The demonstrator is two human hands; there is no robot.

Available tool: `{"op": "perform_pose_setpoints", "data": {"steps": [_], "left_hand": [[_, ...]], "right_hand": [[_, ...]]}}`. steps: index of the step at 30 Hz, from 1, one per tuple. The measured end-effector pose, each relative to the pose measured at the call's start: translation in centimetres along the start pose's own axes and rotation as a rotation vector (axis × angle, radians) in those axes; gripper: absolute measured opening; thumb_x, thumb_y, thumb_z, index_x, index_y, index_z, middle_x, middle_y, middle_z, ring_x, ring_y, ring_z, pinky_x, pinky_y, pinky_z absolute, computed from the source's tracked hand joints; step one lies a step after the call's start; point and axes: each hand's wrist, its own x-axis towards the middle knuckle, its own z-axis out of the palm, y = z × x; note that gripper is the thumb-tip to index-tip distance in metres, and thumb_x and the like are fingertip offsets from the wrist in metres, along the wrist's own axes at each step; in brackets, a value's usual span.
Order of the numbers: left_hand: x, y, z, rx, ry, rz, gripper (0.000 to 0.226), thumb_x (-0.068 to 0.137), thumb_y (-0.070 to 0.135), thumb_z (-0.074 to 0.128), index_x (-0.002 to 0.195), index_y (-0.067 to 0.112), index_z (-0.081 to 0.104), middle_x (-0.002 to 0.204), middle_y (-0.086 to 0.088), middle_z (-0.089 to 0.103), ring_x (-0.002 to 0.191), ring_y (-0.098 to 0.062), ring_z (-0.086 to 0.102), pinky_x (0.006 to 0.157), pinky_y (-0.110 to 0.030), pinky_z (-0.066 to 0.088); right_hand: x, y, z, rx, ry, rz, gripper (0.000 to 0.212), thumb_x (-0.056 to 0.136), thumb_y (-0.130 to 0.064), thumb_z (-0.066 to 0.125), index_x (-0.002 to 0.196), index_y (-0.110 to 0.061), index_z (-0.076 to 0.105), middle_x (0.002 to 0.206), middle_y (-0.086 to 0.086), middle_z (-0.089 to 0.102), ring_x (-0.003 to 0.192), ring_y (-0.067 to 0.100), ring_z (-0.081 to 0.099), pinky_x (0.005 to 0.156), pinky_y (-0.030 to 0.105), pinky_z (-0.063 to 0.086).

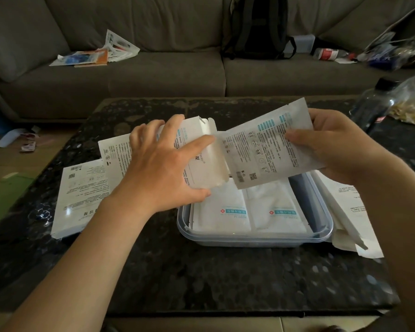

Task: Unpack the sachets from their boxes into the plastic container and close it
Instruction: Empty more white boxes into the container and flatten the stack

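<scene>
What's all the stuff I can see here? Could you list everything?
plastic container: one, clear bluish, table centre, lid not on
sachets in container: at least two visible, white
held sachet: one, white, right hand
held box: one, white, open, left hand
boxes on table: two left, white; one more right
table: one, dark speckled
bottle: one, clear, far right
backpack: one, black, on sofa
sofa: one, grey
left hand; right hand: two, holding

White sachets (264, 149) with teal print; speckled black table (201, 271); grey-brown sofa (153, 75).
</scene>
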Motion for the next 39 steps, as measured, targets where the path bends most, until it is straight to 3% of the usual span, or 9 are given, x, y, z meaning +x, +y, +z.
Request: {"op": "perform_pose_setpoints", "data": {"steps": [2, 5, 11, 15, 23, 28, 32, 35, 39], "left_hand": [[0.0, -0.3, -0.1, -0.008, -0.006, -0.027, 0.1, 0.059, 0.079, 0.066, 0.15, 0.043, 0.047, 0.162, -0.011, 0.028, 0.141, -0.043, 0.03, 0.115, -0.067, 0.021], [0.1, -0.6, -0.3, -0.028, -0.005, -0.054, 0.102, 0.058, 0.079, 0.066, 0.151, 0.042, 0.047, 0.162, -0.01, 0.028, 0.141, -0.043, 0.029, 0.115, -0.066, 0.021], [0.2, -0.3, -0.4, -0.033, -0.005, -0.047, 0.103, 0.057, 0.079, 0.066, 0.151, 0.042, 0.047, 0.162, -0.011, 0.028, 0.142, -0.044, 0.029, 0.114, -0.065, 0.021], [0.1, 0.1, -0.3, -0.037, 0.002, -0.025, 0.104, 0.056, 0.079, 0.067, 0.151, 0.041, 0.046, 0.161, -0.011, 0.029, 0.141, -0.044, 0.029, 0.114, -0.066, 0.021], [-0.2, 1.1, -0.2, -0.05, -0.005, 0.004, 0.105, 0.055, 0.079, 0.067, 0.15, 0.043, 0.044, 0.16, -0.01, 0.029, 0.14, -0.043, 0.03, 0.114, -0.064, 0.021], [-0.3, 1.5, -0.1, -0.046, 0.007, 0.028, 0.105, 0.055, 0.078, 0.067, 0.151, 0.042, 0.045, 0.159, -0.011, 0.03, 0.139, -0.044, 0.032, 0.114, -0.065, 0.023], [-0.2, 1.4, -0.1, -0.041, -0.003, 0.022, 0.105, 0.055, 0.079, 0.067, 0.151, 0.042, 0.045, 0.16, -0.01, 0.029, 0.14, -0.044, 0.031, 0.114, -0.065, 0.022], [-0.2, 1.4, 0.0, -0.036, -0.007, 0.024, 0.105, 0.055, 0.079, 0.067, 0.151, 0.043, 0.044, 0.16, -0.01, 0.028, 0.14, -0.043, 0.03, 0.115, -0.065, 0.022], [-0.1, 1.5, 0.0, -0.044, -0.003, 0.025, 0.104, 0.056, 0.077, 0.068, 0.151, 0.041, 0.046, 0.16, -0.011, 0.03, 0.14, -0.043, 0.031, 0.115, -0.065, 0.022]], "right_hand": [[-0.3, 0.2, -0.6, -0.081, -0.033, -0.037, 0.022, 0.1, -0.013, 0.055, 0.107, -0.027, 0.071, 0.102, -0.007, 0.076, 0.1, 0.017, 0.072, 0.083, 0.042, 0.059], [-0.8, 0.4, -0.5, -0.289, -0.051, -0.144, 0.026, 0.101, -0.011, 0.052, 0.104, -0.032, 0.068, 0.104, -0.013, 0.071, 0.101, 0.01, 0.066, 0.078, 0.026, 0.054], [-1.1, 1.8, 0.3, -0.709, -0.094, -0.284, 0.038, 0.102, -0.006, 0.048, 0.127, -0.028, 0.066, 0.118, -0.008, 0.066, 0.109, 0.016, 0.061, 0.08, 0.014, 0.048], [-2.3, 2.8, 1.9, -0.864, -0.214, -0.239, 0.046, 0.102, -0.009, 0.051, 0.132, -0.042, 0.061, 0.133, -0.016, 0.063, 0.119, 0.012, 0.061, 0.1, 0.029, 0.052], [-3.8, 3.9, 3.0, -0.997, -0.5, -0.003, 0.05, 0.103, -0.035, 0.049, 0.147, -0.054, 0.035, 0.159, -0.023, 0.029, 0.149, 0.013, 0.027, 0.121, 0.033, 0.02], [-3.5, 3.6, 2.9, -1.036, -0.549, 0.058, 0.062, 0.093, -0.063, 0.051, 0.15, -0.055, 0.028, 0.162, -0.022, 0.021, 0.15, 0.012, 0.023, 0.121, 0.035, 0.02], [-3.0, 3.3, 2.9, -1.039, -0.599, 0.159, 0.079, 0.08, -0.083, 0.038, 0.152, -0.054, 0.02, 0.166, -0.018, 0.008, 0.154, 0.016, 0.014, 0.123, 0.042, 0.013], [-2.5, 3.4, 3.1, -1.017, -0.572, 0.192, 0.075, 0.086, -0.079, 0.032, 0.154, -0.05, 0.02, 0.167, -0.018, 0.006, 0.154, 0.017, 0.011, 0.123, 0.045, 0.012], [-1.8, 4.5, 4.1, -1.024, -0.546, 0.09, 0.077, 0.09, -0.072, 0.045, 0.155, -0.049, 0.01, 0.166, -0.018, 0.005, 0.154, 0.017, 0.016, 0.122, 0.045, 0.019]]}}
